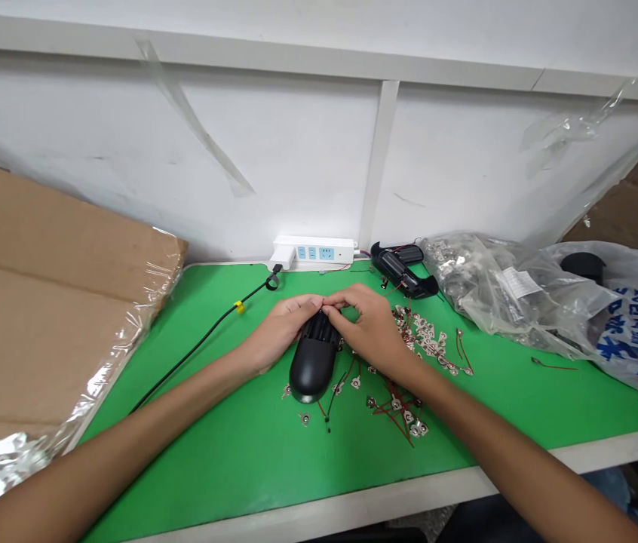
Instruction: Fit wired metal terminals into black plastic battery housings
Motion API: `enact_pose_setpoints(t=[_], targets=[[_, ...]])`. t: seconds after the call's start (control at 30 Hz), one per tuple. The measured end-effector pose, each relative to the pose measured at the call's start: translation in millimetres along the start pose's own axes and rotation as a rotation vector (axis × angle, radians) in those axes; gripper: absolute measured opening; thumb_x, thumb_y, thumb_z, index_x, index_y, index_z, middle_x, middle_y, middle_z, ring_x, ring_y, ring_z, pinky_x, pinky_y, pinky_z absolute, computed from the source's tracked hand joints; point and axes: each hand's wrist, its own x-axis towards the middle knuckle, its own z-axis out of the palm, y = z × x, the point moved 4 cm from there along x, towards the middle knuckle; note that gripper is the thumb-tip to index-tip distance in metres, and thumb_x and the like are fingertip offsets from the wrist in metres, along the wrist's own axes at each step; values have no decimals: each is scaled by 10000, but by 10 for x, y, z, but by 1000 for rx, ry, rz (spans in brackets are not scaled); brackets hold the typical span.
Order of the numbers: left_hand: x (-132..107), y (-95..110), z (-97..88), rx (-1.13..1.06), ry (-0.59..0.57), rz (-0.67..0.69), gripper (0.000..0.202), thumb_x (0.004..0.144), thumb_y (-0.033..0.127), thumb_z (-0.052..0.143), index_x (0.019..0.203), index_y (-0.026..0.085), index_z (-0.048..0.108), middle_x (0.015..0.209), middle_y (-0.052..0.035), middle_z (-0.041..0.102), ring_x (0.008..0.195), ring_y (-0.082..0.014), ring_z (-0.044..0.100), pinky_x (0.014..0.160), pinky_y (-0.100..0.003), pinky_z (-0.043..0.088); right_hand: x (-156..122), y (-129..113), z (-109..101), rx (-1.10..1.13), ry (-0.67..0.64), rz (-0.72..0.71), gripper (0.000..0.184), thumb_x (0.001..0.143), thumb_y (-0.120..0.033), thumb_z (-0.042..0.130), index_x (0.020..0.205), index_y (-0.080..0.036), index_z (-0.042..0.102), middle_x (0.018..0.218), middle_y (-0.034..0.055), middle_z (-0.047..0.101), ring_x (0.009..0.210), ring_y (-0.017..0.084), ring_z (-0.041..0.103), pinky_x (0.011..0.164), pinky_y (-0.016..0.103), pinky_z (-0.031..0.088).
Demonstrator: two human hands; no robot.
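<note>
A black rounded plastic housing (312,368) lies on the green mat, its smooth round end toward me and an open slotted compartment at its far end. My left hand (285,328) grips the far left side of it, thumb and fingers closed at the top edge. My right hand (369,326) is pinched at that same far end, its fingertips meeting the left thumb. Whatever the right fingers pinch is too small and covered to make out. Close to the right wrist lie small metal battery contacts (426,337), some with red wires (401,422).
A white power strip (324,250) with a plugged-in black cable (200,343) stands against the wall. Other black housings (401,271) lie behind my right hand. Clear plastic bags (500,290) fill the right back. Cardboard (59,302) leans at left. The green mat (228,467) covers the table.
</note>
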Motion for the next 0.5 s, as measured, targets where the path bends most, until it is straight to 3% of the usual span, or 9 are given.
enact_pose_setpoints(t=[0.13, 0.5], targets=[[-13, 20, 22, 26, 5, -7, 423, 898, 543, 778, 1025, 140, 768, 838, -41, 720, 733, -157, 604, 664, -254, 461, 0, 9, -28, 11, 2, 35, 21, 955, -226, 698, 947, -239, 683, 929, 34, 719, 942, 224, 667, 851, 374, 531], [1, -19, -27, 102, 38, 8, 437, 929, 542, 728, 1160, 174, 773, 973, -60, 763, 786, -171, 629, 710, -274, 481, -10, 65, -90, 30, -59, 11, 65, 955, -185, 625, 922, -238, 640, 917, 22, 668, 897, 203, 645, 822, 354, 507]])
